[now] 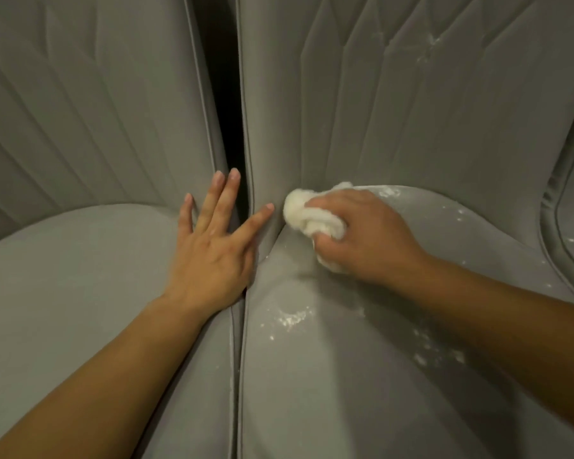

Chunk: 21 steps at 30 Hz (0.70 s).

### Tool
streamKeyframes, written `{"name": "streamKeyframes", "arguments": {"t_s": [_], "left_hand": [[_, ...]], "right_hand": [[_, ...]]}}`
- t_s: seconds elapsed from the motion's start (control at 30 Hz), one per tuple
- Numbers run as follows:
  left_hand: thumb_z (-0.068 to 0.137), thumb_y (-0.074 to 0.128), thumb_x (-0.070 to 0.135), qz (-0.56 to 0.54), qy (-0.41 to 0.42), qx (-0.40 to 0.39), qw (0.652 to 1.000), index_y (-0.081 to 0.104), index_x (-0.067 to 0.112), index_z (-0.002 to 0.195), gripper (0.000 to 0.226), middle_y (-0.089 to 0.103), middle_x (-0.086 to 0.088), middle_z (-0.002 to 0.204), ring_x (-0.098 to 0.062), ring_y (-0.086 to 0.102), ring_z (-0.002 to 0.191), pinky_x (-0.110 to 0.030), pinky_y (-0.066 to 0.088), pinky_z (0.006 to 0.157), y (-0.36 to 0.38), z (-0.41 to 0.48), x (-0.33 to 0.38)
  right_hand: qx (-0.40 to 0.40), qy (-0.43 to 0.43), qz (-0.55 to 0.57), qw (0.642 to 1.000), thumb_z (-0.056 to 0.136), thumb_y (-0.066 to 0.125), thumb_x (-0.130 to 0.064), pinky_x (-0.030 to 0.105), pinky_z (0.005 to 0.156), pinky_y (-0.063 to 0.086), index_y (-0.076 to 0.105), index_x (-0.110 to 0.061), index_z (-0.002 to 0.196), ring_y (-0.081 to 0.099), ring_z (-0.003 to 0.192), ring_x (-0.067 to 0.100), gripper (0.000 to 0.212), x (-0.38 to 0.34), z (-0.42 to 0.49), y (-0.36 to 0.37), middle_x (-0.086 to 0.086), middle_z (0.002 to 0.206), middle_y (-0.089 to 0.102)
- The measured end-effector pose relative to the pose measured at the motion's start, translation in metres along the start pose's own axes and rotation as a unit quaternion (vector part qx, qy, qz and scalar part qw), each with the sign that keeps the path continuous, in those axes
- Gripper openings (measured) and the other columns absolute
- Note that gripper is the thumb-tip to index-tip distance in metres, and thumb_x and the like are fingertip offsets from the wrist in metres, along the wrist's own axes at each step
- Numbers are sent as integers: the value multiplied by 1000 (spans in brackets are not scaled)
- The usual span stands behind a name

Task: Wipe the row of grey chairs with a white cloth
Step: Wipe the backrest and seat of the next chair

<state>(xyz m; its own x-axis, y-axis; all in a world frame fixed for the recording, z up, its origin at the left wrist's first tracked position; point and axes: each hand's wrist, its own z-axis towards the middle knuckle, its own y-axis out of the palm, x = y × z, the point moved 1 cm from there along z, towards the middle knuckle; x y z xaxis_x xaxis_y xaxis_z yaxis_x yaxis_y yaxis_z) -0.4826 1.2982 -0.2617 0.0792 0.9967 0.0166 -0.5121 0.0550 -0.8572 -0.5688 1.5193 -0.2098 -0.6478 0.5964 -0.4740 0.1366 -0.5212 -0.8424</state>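
Spread left hand (209, 250) rests between grey chairs (345, 376); at its three o'clock, right hand (365, 236) grips the white cloth (309, 217).

Only one view here: a wide-angle head cam, looking forward and down, sitting really close to the left chair (80, 293) and right chair (362, 376). The dark gap (227, 111) between them runs pretty much up the middle.
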Motion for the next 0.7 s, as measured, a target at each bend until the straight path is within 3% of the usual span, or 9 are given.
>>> {"name": "streamKeyframes", "arguments": {"t_s": [0.1, 0.2, 0.27, 0.33, 0.43, 0.57, 0.7], "left_hand": [[98, 55, 23, -7, -16, 37, 999, 51, 28, 148, 51, 17, -13, 168, -39, 1, 156, -62, 17, 120, -5, -2, -9], [95, 63, 16, -29, -47, 66, 996, 41, 24, 155, 64, 5, -22, 167, -42, -3, 155, -60, 17, 121, -8, -1, -10], [94, 65, 16, -53, -78, 71, 993, 28, 22, 160, 76, -5, -30, 165, -41, -9, 154, -57, 16, 122, -11, 2, -8], [95, 63, 30, -82, -145, 18, 986, 7, 31, 163, 88, -13, -25, 166, -37, -15, 154, -57, 9, 123, -14, 4, -11], [95, 53, 53, -125, -225, -78, 963, -27, 53, 148, 96, -17, -14, 168, -33, -13, 155, -59, 7, 124, -14, 0, -19], [93, 47, 67, -129, -220, -143, 956, -40, 44, 142, 102, -22, -18, 166, -42, 13, 153, -56, 19, 122, -11, -4, -20], [90, 33, 79, -121, -240, -188, 945, -51, 46, 125, 97, -20, -24, 165, -38, 10, 154, -47, 11, 125, -10, -5, -23]], "right_hand": [[-55, 17, -76, 995, 78, 52, -35, 39, 85, 50, 66, -36, 104, 54, 106, 19, 29, -6, 16, 18, -14, 103, 66], [-117, -19, -107, 987, 80, 49, -41, 42, 96, 47, 64, -40, 113, 44, 121, 19, 37, -21, 3, 29, -15, 119, 60], [-145, -36, -88, 985, 80, 53, -44, 40, 94, 47, 63, -41, 119, 43, 121, 17, 40, -30, -14, 25, -14, 125, 58], [-161, -94, -78, 979, 76, 49, -47, 38, 87, 51, 64, -41, 116, 48, 116, 17, 43, -41, -35, 19, -15, 119, 60], [-197, -172, -48, 964, 73, 55, -41, 38, 81, 55, 64, -41, 112, 54, 109, 15, 40, -48, -60, 18, -17, 112, 62], [-84, -126, 43, 987, 74, 56, -39, 38, 87, 54, 67, -37, 114, 58, 104, 14, 42, -49, -60, 21, -17, 112, 66], [21, -77, 14, 997, 79, 53, -40, 41, 94, 51, 66, -29, 123, 53, 116, 21, 48, -54, -22, 30, -9, 122, 63]]}}
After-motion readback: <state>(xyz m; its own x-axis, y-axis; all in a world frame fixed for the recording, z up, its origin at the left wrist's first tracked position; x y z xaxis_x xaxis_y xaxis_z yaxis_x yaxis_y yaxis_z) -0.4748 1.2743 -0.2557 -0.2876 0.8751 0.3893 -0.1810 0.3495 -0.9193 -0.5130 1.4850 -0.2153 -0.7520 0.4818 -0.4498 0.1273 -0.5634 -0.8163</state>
